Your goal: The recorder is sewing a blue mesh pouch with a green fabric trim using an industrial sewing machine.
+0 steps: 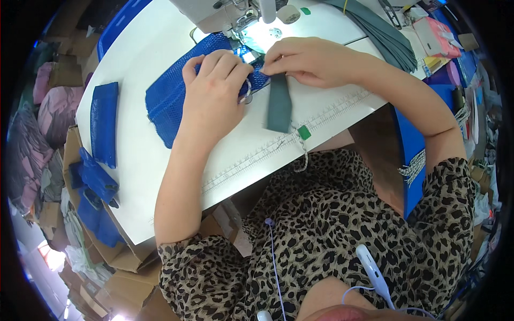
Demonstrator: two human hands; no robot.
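A piece of blue mesh fabric (170,92) lies on the white sewing table, its right end under the sewing machine's (217,15) lit needle area. My left hand (216,90) is closed on the mesh, fingers curled near the machine. A thin pale cord (247,92) loops out beside those fingers. With thumb and fingers pinched, my right hand (316,61) grips the upper end of a dark green fabric strip (279,104), right by the mesh edge. The strip's lower end hangs down over the table. My fingers partly hide where strip and mesh meet.
A folded blue mesh piece (104,124) lies at the table's left edge, with blue scraps (96,182) over a cardboard box (128,257). Long green strips (383,37) fan out at the back right. A ruler scale (278,144) runs along the front edge, near a small green scrap (304,132).
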